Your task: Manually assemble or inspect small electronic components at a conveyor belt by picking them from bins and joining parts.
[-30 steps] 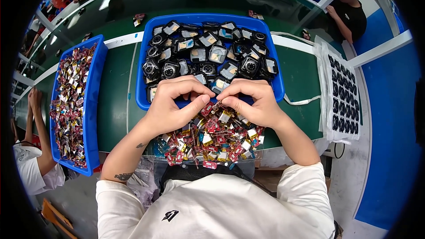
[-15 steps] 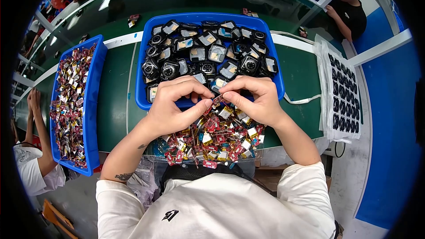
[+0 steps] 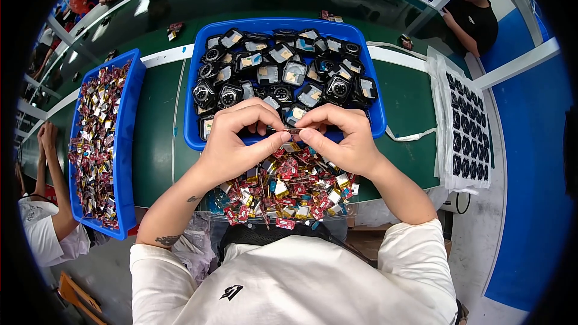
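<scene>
Between my two hands, over the near edge of the blue tray, is a small thin circuit board (image 3: 293, 130), seen almost edge-on. My left hand (image 3: 245, 138) pinches its left end between thumb and fingers. Its right end sits in the same kind of pinch by my right hand (image 3: 338, 138). Just below them lies a loose pile of red circuit boards with silver and yellow battery cells (image 3: 295, 186). Beyond my fingers, the blue tray (image 3: 283, 22) is heaped with black smartwatch cases (image 3: 268, 74), some face up and others showing round sensor backs.
At left stands a long blue bin (image 3: 124, 204) full of similar boards. White sheets with rows of black parts (image 3: 466, 126) lie at right. Across the back runs a green conveyor belt (image 3: 253, 0) carrying scattered pieces. A co-worker's hands (image 3: 47, 135) are at far left; another person (image 3: 478, 18) is at back right.
The board between my fingers has turned from tilted to nearly level and edge-on. My right hand has shifted slightly left. Pieces on the belt have moved left.
</scene>
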The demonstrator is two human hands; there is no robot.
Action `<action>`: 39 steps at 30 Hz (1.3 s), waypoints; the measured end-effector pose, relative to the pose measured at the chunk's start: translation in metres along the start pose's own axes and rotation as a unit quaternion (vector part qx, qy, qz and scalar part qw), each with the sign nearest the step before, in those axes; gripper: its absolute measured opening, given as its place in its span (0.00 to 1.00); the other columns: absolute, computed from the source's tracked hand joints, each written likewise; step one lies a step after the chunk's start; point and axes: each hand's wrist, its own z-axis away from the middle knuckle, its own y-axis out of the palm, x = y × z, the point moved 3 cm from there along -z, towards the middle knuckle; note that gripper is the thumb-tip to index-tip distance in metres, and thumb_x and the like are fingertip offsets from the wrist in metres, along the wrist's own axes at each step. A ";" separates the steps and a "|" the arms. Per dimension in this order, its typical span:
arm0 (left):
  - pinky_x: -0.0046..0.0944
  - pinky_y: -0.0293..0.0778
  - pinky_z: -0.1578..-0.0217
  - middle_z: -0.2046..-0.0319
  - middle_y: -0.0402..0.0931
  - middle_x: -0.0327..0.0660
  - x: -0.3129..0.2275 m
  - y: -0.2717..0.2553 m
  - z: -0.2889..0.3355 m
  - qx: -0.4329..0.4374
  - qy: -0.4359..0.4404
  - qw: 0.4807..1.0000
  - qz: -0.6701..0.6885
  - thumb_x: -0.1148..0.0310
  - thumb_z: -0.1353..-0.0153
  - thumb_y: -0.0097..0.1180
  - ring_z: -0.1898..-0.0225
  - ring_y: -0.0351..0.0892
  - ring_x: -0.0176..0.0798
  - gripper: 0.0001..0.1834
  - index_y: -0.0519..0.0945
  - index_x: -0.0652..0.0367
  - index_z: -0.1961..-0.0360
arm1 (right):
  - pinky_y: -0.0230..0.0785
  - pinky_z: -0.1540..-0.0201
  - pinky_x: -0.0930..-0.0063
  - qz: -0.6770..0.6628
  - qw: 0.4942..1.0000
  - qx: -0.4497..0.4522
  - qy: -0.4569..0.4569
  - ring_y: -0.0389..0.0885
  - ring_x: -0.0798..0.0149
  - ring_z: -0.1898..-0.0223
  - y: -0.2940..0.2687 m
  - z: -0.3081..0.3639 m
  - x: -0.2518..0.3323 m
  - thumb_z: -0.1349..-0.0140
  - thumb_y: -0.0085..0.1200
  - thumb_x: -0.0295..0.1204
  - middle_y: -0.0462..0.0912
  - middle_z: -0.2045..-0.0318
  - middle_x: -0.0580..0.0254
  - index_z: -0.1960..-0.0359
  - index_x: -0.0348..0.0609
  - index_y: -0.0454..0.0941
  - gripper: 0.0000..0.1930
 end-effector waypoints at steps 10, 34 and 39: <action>0.22 0.66 0.71 0.67 0.79 0.42 0.011 -0.001 0.006 -0.005 -0.115 0.972 0.206 0.79 0.47 0.58 0.70 0.73 0.22 0.07 0.71 0.61 0.72 | 0.66 0.74 0.83 0.031 0.999 -0.016 -0.024 0.76 0.76 0.76 -0.005 -0.001 -0.001 0.49 0.60 0.21 0.80 0.72 0.64 0.65 0.38 0.80 0.08; 0.30 0.70 0.73 0.75 0.77 0.39 -0.009 0.001 -0.001 0.052 -0.019 0.998 0.002 0.75 0.51 0.64 0.73 0.75 0.33 0.05 0.83 0.62 0.71 | 0.72 0.73 0.82 -0.214 0.969 0.054 0.116 0.79 0.74 0.75 0.000 0.005 -0.001 0.42 0.58 0.24 0.80 0.76 0.59 0.74 0.33 0.78 0.06; 0.31 0.70 0.71 0.74 0.77 0.40 -0.010 0.001 -0.002 0.057 0.018 0.998 0.003 0.75 0.51 0.64 0.71 0.75 0.35 0.05 0.84 0.61 0.71 | 0.72 0.73 0.81 -0.227 0.963 0.079 0.122 0.79 0.72 0.77 0.001 0.005 -0.001 0.42 0.58 0.23 0.79 0.77 0.58 0.74 0.32 0.78 0.07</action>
